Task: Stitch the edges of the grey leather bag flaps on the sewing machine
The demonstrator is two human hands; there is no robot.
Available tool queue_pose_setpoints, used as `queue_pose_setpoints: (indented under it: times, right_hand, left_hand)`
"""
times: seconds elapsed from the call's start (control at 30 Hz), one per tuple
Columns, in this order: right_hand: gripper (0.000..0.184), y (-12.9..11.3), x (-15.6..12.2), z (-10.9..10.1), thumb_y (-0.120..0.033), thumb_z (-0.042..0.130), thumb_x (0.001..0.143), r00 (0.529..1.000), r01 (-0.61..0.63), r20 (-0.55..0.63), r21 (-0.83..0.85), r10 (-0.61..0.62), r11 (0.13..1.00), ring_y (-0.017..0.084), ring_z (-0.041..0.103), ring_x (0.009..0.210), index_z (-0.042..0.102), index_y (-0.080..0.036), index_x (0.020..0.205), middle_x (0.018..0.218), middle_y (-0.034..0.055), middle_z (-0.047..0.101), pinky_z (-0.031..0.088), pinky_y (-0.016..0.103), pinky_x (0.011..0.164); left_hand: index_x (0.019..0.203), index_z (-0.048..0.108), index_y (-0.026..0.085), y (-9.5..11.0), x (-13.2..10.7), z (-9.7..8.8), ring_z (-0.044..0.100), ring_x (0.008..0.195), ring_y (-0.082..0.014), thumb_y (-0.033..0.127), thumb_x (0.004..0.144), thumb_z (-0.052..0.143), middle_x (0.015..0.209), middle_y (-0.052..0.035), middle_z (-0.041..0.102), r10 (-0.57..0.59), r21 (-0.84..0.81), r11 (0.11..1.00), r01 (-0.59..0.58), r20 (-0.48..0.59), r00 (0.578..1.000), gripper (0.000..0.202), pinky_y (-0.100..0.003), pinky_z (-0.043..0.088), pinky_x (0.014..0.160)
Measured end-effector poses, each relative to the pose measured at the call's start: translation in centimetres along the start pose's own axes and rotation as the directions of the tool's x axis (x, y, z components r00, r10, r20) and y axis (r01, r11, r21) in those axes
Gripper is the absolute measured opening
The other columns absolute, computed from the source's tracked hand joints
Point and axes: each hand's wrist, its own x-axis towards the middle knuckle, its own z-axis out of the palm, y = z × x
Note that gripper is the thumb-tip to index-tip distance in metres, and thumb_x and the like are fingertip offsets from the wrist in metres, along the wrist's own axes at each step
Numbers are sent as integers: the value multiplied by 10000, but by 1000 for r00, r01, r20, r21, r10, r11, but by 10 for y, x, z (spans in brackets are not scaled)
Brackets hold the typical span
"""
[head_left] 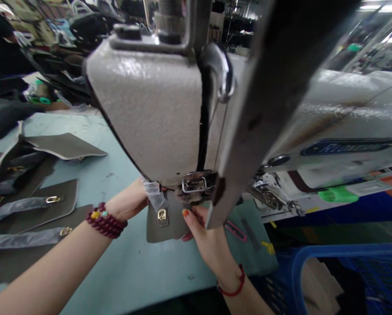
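Note:
A grey leather-like panel (153,227) with a gold buckle (162,215) and a plastic-wrapped strap (157,197) lies under the head of a sewing machine (146,109). My right hand (207,232) pinches the panel's right edge, thumb on top and fingers beneath. At the panel's far left, my left hand (138,201) reaches in beside the strap; its fingers are hidden behind the strap and the machine head. The needle area is mostly covered by the machine's metal parts.
More grey panels (62,210) with buckles and wrapped straps lie on the left of the pale table (126,275). Pink thread snips (235,231) rest right of my right hand. A blue basket (301,258) stands at lower right. A dark metal bar (248,131) crosses close in front.

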Motion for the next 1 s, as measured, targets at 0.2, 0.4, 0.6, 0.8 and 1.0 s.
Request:
queue_pose_setpoints:
  times: [0.2,0.4,0.6,0.8,1.0]
  right_hand:
    - [494,7,-15,5,-647,595,832,997,-78,40,166,72,983,155,666,497,571,-161,749,585,23,632,461,182,452]
    - [511,8,-23,8,-640,568,857,999,-48,23,178,45,983,115,628,439,553,-152,705,604,66,690,438,160,443]
    - [414,1,-25,5,-523,567,905,1000,-7,1,100,7,995,127,656,488,554,-160,707,609,49,694,459,170,472]
    - [422,6,-28,2,-537,566,902,999,-34,33,104,31,994,117,636,464,532,-163,710,583,39,684,423,158,448]
    - [417,8,-24,2,-530,562,908,998,-39,46,117,34,992,118,645,474,568,-147,744,584,42,680,424,155,453]
  left_hand:
    - [808,788,207,-82,-60,-26,715,785,-197,490,694,793,850,-36,785,-2,-235,972,16,62,998,305,-268,586,740]
    - [781,781,173,-116,-90,9,635,672,-187,540,633,825,764,-68,741,-28,-342,939,35,26,999,399,-300,564,696]
    - [665,740,87,-106,-77,0,635,720,-236,503,573,860,703,-90,713,-143,40,987,155,-218,965,443,-323,531,678]
    - [582,694,99,-101,-84,-3,583,670,-207,537,598,836,617,-70,654,-205,92,972,218,-132,970,460,-306,501,645]
    - [567,673,104,-93,-85,8,510,636,-143,472,695,808,608,-40,624,-193,-22,981,193,6,981,413,-246,465,615]
